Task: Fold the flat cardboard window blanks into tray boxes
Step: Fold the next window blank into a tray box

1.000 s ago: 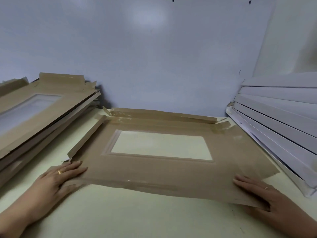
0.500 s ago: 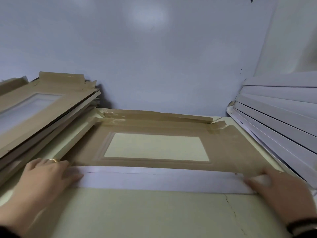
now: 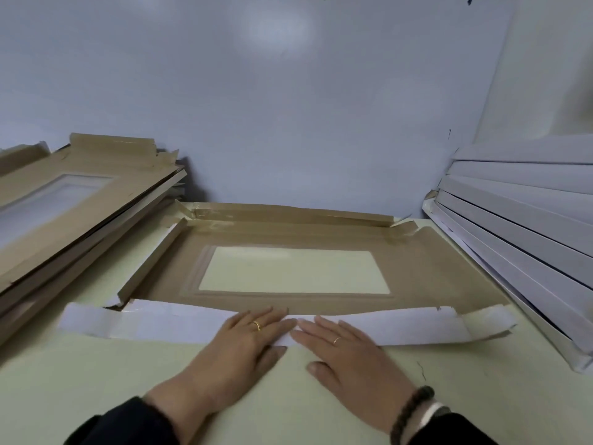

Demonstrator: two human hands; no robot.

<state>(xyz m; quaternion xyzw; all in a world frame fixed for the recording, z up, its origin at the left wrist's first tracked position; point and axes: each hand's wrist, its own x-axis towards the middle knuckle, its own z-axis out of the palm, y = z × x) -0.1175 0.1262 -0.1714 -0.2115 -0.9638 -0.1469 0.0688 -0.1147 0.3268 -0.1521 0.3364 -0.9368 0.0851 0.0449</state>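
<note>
A brown cardboard window blank (image 3: 433, 271) lies flat on the pale table (image 3: 128, 380), its clear rectangular window in the middle. Its near flap (image 3: 154, 326) is folded over toward the window and shows its white underside. My left hand (image 3: 244, 345) and my right hand (image 3: 346, 351) lie side by side on the middle of that flap, fingers straight, pressing it down. The left side flap (image 3: 150, 261) stands partly raised and the far flap (image 3: 288, 213) rises against the wall.
A slanted stack of brown window blanks (image 3: 64, 213) leans at the left. Several white folded boxes (image 3: 519, 226) are piled at the right. A grey-blue wall (image 3: 288, 107) closes off the back of the table.
The near flap went from flat to folded over with its white side up. Both hands slid from the blank's near corners to the middle of the flap.
</note>
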